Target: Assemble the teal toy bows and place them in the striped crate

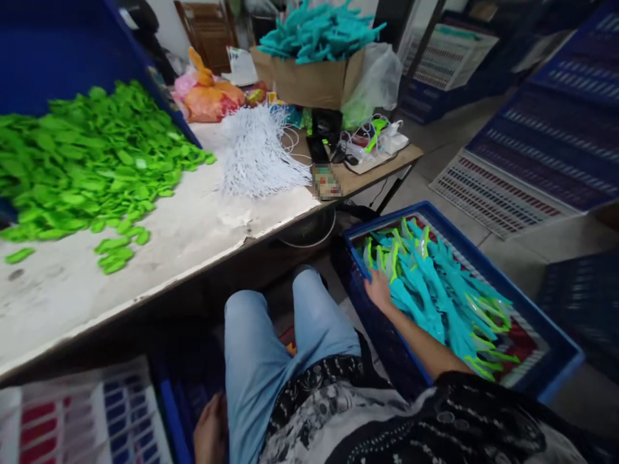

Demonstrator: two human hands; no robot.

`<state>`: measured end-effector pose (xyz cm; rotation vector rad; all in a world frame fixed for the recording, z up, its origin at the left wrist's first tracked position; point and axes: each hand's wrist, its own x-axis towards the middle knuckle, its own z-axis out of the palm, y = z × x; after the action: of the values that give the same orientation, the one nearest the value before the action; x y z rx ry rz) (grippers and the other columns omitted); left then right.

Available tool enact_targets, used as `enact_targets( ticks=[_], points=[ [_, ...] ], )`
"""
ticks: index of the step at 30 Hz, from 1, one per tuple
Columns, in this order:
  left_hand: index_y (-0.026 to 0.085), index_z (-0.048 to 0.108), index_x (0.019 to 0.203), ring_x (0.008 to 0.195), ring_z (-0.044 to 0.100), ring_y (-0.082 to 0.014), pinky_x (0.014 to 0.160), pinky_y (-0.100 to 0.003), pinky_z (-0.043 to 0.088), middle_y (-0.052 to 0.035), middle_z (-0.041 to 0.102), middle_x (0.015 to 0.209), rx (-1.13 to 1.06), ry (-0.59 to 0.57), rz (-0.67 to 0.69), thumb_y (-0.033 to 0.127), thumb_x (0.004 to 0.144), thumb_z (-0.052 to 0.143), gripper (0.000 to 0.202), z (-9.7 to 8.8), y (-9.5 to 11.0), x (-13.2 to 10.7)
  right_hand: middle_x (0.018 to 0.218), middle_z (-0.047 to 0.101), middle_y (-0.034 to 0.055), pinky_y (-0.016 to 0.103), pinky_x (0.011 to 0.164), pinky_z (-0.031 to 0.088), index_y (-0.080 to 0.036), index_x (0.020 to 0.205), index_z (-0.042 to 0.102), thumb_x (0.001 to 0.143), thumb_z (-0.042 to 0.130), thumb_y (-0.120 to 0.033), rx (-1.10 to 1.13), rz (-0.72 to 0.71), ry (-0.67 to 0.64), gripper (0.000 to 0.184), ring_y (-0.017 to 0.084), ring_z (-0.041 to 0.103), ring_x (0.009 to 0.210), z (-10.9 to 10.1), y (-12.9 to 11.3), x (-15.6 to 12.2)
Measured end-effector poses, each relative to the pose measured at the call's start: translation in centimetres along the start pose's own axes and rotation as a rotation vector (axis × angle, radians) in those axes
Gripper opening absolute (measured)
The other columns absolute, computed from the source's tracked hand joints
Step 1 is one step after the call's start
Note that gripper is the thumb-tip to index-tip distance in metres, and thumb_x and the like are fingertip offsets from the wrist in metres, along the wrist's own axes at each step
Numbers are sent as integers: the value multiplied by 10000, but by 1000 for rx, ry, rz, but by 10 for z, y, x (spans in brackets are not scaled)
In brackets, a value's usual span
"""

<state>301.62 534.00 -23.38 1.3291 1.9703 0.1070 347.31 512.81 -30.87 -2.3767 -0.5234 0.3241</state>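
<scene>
My right hand (380, 290) reaches down into a blue crate (556, 341) on the floor at my right. It rests on a heap of teal and lime-green plastic pieces (435, 290); its fingers are hidden among them. My left hand (210, 435) hangs low beside my left thigh, near the bottom edge, fingers out of sight. My legs in light blue jeans (271, 361) fill the lower middle.
A worn white table (184, 225) holds a big pile of bright green plastic pieces (82, 161), a bundle of white strands (256, 154), and a cardboard box (314, 80) heaped with teal pieces. Blue crates and patterned sheets (493, 187) lie around on the floor.
</scene>
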Motion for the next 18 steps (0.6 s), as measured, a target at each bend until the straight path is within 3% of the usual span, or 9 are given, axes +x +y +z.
enact_targets(
  ticks=[1, 3, 5, 7, 9, 11, 14, 18],
  points=[
    [240, 576, 634, 1016, 656, -299, 819, -336, 546, -52, 713, 784, -42, -15, 30, 437, 711, 491, 228, 5, 16, 8, 1135, 603, 234, 470, 949, 431, -83, 1130, 620, 769, 529, -150, -137, 104, -29, 378, 331, 543, 1114, -4, 29, -8],
    [256, 515, 522, 1029, 645, -342, 857, -350, 532, -54, 695, 672, -74, -64, 90, 421, 555, 562, 175, 14, 44, 21, 1220, 574, 226, 454, 939, 439, -115, 1096, 641, 768, 548, -176, -283, 148, -103, 346, 346, 509, 1163, -4, 61, -20],
    [259, 481, 469, 995, 652, -366, 865, -365, 527, -58, 674, 606, -41, -110, 121, 401, 481, 583, 175, 21, 64, 30, 1224, 592, 193, 440, 971, 420, -118, 1154, 618, 800, 495, -180, -288, 75, -78, 380, 326, 490, 1186, -3, 54, -13],
    [253, 507, 488, 995, 651, -373, 875, -375, 519, -70, 680, 623, -7, -112, 136, 405, 489, 572, 165, 25, 76, 34, 1194, 624, 163, 427, 1029, 374, -84, 1287, 520, 816, 409, -145, -171, -63, 70, 487, 290, 471, 1213, -9, 17, 16],
    [238, 562, 554, 1046, 632, -365, 906, -373, 498, -81, 702, 698, 33, -94, 147, 415, 538, 553, 178, 26, 82, 36, 1257, 606, 118, 404, 1069, 330, -82, 1406, 373, 792, 366, -105, -33, -234, 218, 614, 246, 420, 1281, -21, -36, 61],
    [225, 596, 612, 1089, 614, -348, 935, -358, 476, -83, 717, 771, 70, -87, 157, 411, 586, 540, 196, 27, 85, 36, 1332, 560, 105, 399, 1096, 279, -68, 1455, 273, 770, 352, -89, 27, -403, 280, 689, 225, 335, 1354, -37, -89, 107],
    [218, 603, 624, 1069, 628, -331, 924, -338, 482, -79, 718, 789, 108, -98, 161, 385, 626, 515, 189, 27, 86, 36, 1405, 492, 119, 426, 1114, 212, -43, 1465, 233, 731, 348, -71, 17, -540, 253, 743, 216, 252, 1402, -53, -144, 157],
    [231, 577, 589, 1010, 655, -330, 870, -338, 517, -83, 706, 743, 142, -88, 151, 389, 649, 472, 199, 27, 83, 36, 1421, 463, 162, 473, 1117, 146, 0, 1458, 218, 696, 361, -60, -21, -558, 143, 778, 228, 250, 1401, -56, -170, 183]
  ],
)
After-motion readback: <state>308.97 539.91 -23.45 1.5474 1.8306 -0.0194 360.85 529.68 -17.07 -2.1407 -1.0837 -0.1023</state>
